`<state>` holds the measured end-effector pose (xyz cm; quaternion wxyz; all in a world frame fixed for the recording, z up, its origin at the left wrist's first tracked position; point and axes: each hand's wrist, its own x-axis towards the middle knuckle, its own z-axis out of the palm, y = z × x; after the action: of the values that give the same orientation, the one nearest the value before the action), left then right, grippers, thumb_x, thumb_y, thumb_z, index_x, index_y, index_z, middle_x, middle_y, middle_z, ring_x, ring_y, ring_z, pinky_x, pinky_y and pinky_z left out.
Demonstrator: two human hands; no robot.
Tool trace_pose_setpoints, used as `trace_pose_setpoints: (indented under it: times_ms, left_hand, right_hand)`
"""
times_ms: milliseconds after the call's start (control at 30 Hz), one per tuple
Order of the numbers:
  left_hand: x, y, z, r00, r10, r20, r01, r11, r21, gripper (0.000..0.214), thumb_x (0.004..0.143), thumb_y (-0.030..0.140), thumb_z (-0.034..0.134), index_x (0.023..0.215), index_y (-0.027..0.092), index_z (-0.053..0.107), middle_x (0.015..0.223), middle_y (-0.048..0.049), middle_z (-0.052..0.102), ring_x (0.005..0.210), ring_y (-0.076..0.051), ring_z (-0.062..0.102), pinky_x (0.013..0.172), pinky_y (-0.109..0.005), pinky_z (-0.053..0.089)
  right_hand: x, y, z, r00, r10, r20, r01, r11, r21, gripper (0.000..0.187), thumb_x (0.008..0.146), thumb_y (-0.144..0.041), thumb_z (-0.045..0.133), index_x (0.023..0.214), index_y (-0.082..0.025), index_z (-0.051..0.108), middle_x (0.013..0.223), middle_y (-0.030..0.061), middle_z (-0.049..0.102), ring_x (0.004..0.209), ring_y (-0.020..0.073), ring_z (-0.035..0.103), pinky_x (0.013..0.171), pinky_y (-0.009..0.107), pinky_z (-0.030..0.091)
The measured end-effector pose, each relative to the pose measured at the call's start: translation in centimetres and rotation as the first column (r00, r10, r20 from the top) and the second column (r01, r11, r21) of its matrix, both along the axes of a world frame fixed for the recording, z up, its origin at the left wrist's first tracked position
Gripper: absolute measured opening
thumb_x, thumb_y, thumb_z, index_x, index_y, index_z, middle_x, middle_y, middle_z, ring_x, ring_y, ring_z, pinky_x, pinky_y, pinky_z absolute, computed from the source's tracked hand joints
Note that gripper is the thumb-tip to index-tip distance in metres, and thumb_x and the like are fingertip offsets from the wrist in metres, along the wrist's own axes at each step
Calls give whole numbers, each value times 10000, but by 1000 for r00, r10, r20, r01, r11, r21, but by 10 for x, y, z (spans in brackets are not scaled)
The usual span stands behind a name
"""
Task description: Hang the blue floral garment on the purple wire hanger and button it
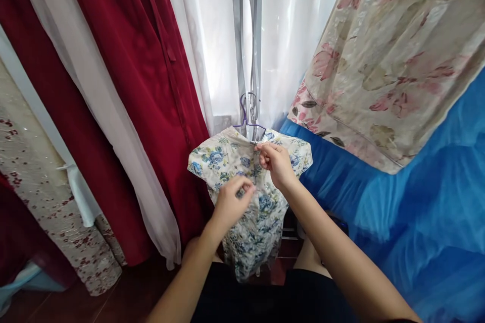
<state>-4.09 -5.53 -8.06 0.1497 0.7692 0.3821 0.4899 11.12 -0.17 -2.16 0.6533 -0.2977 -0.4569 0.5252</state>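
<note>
A small white dress with blue flowers [227, 159] hangs on a purple hanger [244, 111] hooked to a metal stand [246, 35]. My right hand [276, 161] pinches the fabric just below the collar. My left hand [231, 202] pinches the dress front a little lower, at chest height. Both hands have their fingers closed on the cloth.
Dark red garments [125, 86] and a white sheer one [91, 91] hang at the left. A beige fabric with pink flowers [390, 50] and a blue tulle skirt [417, 212] hang at the right. White curtains [295, 20] cover the window behind.
</note>
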Motion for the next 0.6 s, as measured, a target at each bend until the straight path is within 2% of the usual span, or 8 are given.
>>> trace_pose_setpoints:
  times_ms: [33, 133, 167, 233, 333, 400, 500, 600]
  left_hand:
    - [-1, 12, 16, 998, 40, 58, -44, 997, 71, 58, 931, 234, 598, 913, 206, 645, 808, -7, 611, 778, -164, 579, 780, -290, 452]
    - [1, 40, 59, 993, 26, 117, -45, 986, 160, 325, 967, 285, 576, 1287, 235, 570, 798, 13, 598, 734, -149, 565, 742, -277, 457]
    - [4, 47, 70, 997, 1, 81, -15, 986, 163, 346, 978, 291, 560, 1320, 236, 553, 805, 10, 605, 729, -147, 566, 719, -271, 453]
    - [10, 54, 86, 999, -24, -34, 29, 984, 176, 220, 995, 293, 527, 1174, 218, 631, 818, -4, 629, 734, -149, 575, 687, -267, 436]
    - [19, 57, 97, 991, 43, -124, -10, 966, 259, 200, 994, 279, 520, 872, 185, 647, 808, -19, 650, 750, -157, 583, 706, -279, 425]
    - [19, 59, 100, 991, 103, -80, -73, 945, 318, 206, 984, 268, 531, 831, 179, 636, 801, -24, 657, 778, -168, 596, 748, -288, 434]
    - [-1, 72, 101, 975, 172, 143, -211, 920, 330, 183, 958, 282, 565, 840, 173, 654, 803, -25, 667, 811, -175, 614, 773, -278, 446]
    - [-47, 99, 96, 830, 242, 503, -378, 906, 189, 207, 937, 314, 599, 809, 160, 651, 742, -4, 626, 733, -145, 584, 694, -234, 435]
  right_hand:
    - [1, -2, 0, 1000, -20, -1, 20, 1000, 19, 184, 730, -334, 713, 697, -158, 670, 432, -57, 483, 396, 69, 362, 397, 211, 223]
    - [3, -5, 4, 1000, -30, 0, 30, 996, 81, 171, 744, -321, 696, 673, -174, 644, 419, -67, 453, 388, 72, 347, 404, 215, 216]
    - [3, -5, 5, 1000, -26, 5, 26, 994, 105, 171, 748, -313, 691, 660, -178, 632, 412, -73, 438, 384, 72, 338, 408, 216, 222]
    - [5, -2, 7, 998, -51, 26, 46, 985, 168, 184, 755, -304, 687, 640, -187, 606, 406, -80, 422, 380, 71, 330, 419, 220, 245]
    - [8, 7, 5, 987, -129, 92, 102, 962, 253, 222, 762, -335, 701, 641, -194, 579, 423, -80, 438, 387, 72, 337, 429, 226, 247]
    - [7, 15, -1, 975, -157, 155, 115, 961, 250, 254, 748, -363, 706, 626, -197, 556, 431, -80, 433, 389, 68, 320, 427, 228, 215]
    - [5, 21, -17, 947, -209, 246, 157, 964, 214, 271, 721, -350, 688, 575, -202, 514, 426, -89, 387, 393, 57, 266, 435, 229, 174]
    - [3, 15, -33, 923, -219, 316, 165, 968, 191, 260, 720, -315, 667, 558, -203, 497, 429, -89, 375, 403, 55, 251, 444, 227, 166]
